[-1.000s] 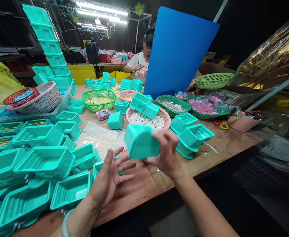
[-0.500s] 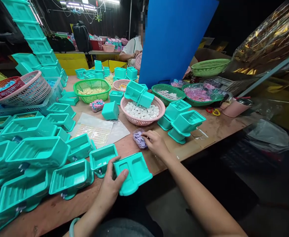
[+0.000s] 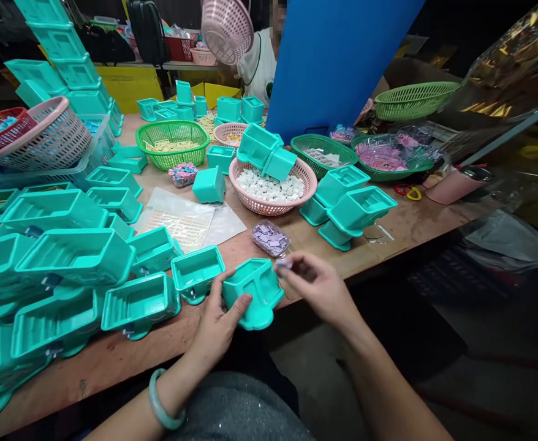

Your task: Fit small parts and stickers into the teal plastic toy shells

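My left hand [image 3: 223, 309] is closed around a turquoise plastic box-shaped part [image 3: 256, 294], tilted over the table's front edge with its rounded lip toward me. Between the thumb and fingers of my right hand [image 3: 312, 282] is a small purple piece [image 3: 284, 263], close to the right side of that part. A clear tray of purple pieces [image 3: 271, 237] lies just beyond, on the table. Left of my left hand stands a turquoise box [image 3: 198, 269] in a row of similar ones.
A pink basket of white pieces [image 3: 276, 199] holds two turquoise parts on top. Stacked turquoise boxes [image 3: 76, 257] crowd the left. Green basket [image 3: 172, 150], scissors [image 3: 407, 192] and pink cup [image 3: 457, 184] stand farther off. A blue board [image 3: 342, 67] rises behind; another person lifts a pink basket [image 3: 227, 30].
My right hand has left the purple tray with a piece and come back toward the turquoise part. My left hand has turned that part. The other person's pink basket has risen.
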A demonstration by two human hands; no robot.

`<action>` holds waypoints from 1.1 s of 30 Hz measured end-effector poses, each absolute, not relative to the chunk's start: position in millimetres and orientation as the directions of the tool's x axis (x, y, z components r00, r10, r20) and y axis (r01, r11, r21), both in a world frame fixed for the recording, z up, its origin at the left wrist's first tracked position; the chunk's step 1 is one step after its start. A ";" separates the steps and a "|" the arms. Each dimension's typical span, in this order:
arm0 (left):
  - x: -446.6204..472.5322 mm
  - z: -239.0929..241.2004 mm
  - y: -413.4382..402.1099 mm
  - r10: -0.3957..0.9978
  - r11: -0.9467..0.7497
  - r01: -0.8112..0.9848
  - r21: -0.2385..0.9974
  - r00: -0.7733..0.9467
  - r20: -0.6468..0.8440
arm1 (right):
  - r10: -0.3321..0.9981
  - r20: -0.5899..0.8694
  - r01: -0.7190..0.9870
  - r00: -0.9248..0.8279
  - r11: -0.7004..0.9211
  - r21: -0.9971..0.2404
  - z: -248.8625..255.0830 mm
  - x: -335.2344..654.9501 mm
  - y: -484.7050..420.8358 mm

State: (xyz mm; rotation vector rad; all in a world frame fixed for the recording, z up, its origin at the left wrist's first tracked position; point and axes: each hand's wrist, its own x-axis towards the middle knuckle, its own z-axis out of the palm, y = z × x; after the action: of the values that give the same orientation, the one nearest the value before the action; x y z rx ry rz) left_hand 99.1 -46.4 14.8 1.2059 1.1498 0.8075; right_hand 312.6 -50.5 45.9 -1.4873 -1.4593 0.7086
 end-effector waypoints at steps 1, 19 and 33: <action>101.3 13.6 -45.9 0.935 0.212 0.095 0.973 0.269 -0.230 | 0.976 0.196 0.438 0.097 0.135 -0.889 47.9 304.2 -68.2; 99.2 20.3 -38.2 0.907 0.194 0.133 0.972 0.354 -0.229 | 0.942 0.329 0.668 0.071 0.200 -0.716 31.0 267.8 -88.8; 102.1 23.3 -38.4 0.899 0.230 0.081 0.970 0.365 -0.243 | 0.930 0.348 0.611 0.116 0.210 -0.763 29.8 264.5 -89.6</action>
State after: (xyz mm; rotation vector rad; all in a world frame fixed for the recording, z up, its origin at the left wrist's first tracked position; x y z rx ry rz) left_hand 102.1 -38.4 23.3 1.2122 1.0561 0.7383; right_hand 264.5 -89.6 29.8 -1.4944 -1.5876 0.4476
